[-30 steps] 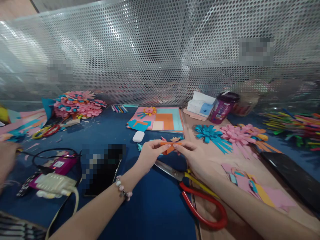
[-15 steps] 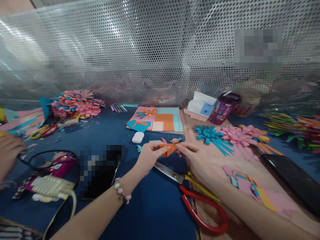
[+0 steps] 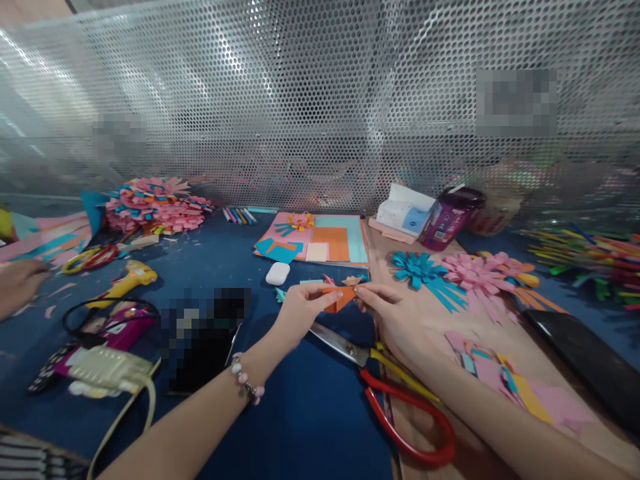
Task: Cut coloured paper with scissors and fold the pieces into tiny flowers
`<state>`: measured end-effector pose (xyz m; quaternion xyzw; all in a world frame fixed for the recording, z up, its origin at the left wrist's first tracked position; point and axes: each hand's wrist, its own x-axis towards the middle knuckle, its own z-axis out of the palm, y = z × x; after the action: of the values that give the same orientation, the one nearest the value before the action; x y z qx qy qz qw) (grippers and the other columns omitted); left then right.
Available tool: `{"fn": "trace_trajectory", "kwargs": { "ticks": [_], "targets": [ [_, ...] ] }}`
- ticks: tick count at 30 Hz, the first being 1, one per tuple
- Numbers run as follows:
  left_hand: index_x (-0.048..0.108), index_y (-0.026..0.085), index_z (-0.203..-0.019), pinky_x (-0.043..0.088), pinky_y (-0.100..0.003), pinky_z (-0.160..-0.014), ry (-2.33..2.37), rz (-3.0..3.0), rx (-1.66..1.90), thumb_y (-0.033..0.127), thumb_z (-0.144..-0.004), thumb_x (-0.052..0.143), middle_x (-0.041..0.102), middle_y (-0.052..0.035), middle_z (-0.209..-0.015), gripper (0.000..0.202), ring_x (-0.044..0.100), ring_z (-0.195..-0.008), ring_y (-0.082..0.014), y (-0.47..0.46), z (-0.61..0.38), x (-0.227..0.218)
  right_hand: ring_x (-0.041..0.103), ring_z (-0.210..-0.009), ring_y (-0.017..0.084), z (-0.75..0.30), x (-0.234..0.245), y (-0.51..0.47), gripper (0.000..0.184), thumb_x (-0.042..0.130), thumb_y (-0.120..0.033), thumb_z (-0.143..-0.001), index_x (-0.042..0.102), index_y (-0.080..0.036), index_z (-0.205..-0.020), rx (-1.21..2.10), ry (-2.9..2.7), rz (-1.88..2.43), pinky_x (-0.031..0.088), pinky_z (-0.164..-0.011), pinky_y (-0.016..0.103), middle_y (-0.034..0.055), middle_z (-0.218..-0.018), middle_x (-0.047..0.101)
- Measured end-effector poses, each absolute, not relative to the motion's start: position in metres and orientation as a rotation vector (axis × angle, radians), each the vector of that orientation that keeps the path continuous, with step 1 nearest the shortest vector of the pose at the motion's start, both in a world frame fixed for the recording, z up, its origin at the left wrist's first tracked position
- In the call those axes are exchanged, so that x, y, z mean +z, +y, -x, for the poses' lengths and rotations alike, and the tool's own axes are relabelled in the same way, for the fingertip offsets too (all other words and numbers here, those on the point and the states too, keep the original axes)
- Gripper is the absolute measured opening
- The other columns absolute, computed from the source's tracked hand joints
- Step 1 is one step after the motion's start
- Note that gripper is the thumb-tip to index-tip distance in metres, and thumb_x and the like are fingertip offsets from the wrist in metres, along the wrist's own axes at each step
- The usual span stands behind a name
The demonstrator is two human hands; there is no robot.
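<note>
A small folded piece of orange paper (image 3: pixel 340 299) is held up between my two hands, above the blue tabletop. My left hand (image 3: pixel 306 310) pinches its left end between thumb and fingers. At its right end, my right hand (image 3: pixel 387 310) grips the paper with thumb and forefinger. Just below the hands lie large scissors (image 3: pixel 407 407) with red and yellow handles, partly behind my right forearm. Small paper scraps (image 3: pixel 350 280) sit right behind the orange piece. Beyond them rests a stack of coloured paper (image 3: pixel 357 237) with a small paper flower on top.
A white earbud case (image 3: pixel 277 273), a dark phone (image 3: pixel 207 353) and a yellow glue gun (image 3: pixel 125 283) lie to the left. A co-worker's hand (image 3: pixel 20 287) is at the left edge. Blue (image 3: pixel 414 268) and pink paper flowers (image 3: pixel 475 275) lie right, near a purple cup (image 3: pixel 447 217).
The co-worker's hand at left has drawn back, and a yellow glue gun now lies on the table there. My hands hold the orange paper almost unchanged.
</note>
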<state>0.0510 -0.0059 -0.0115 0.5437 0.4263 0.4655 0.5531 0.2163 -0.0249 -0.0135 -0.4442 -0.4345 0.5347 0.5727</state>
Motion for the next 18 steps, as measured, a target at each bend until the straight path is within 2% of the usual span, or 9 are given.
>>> {"fn": "trace_trajectory", "kwargs": {
  "ticks": [10,18],
  "targets": [
    [0.073,0.015,-0.086,0.047,-0.028,-0.070,1.004,-1.289,1.107,0.035,-0.068,0.072,0.070,-0.0063,-0.083,0.027,0.060,-0.077,-0.0166,-0.0067,-0.0512,-0.0108,0.050,-0.069,0.013,-0.2172,-0.0129,-0.0258,0.011,0.075,-0.028,-0.067,0.071,-0.018,-0.071,1.316,-0.911,0.978,0.038,-0.063,0.026,0.0013,-0.071,0.062],
    [0.073,0.016,-0.084,0.046,-0.027,-0.070,0.993,-1.279,1.109,0.034,-0.067,0.072,0.069,-0.0050,-0.080,0.025,0.059,-0.075,-0.0152,-0.0061,-0.0525,-0.0102,0.050,-0.063,0.012,-0.2197,-0.0201,-0.0215,0.012,0.070,-0.028,-0.073,0.069,-0.017,-0.067,1.310,-0.936,0.926,0.037,-0.061,0.025,0.0009,-0.065,0.061]
  ]
}}
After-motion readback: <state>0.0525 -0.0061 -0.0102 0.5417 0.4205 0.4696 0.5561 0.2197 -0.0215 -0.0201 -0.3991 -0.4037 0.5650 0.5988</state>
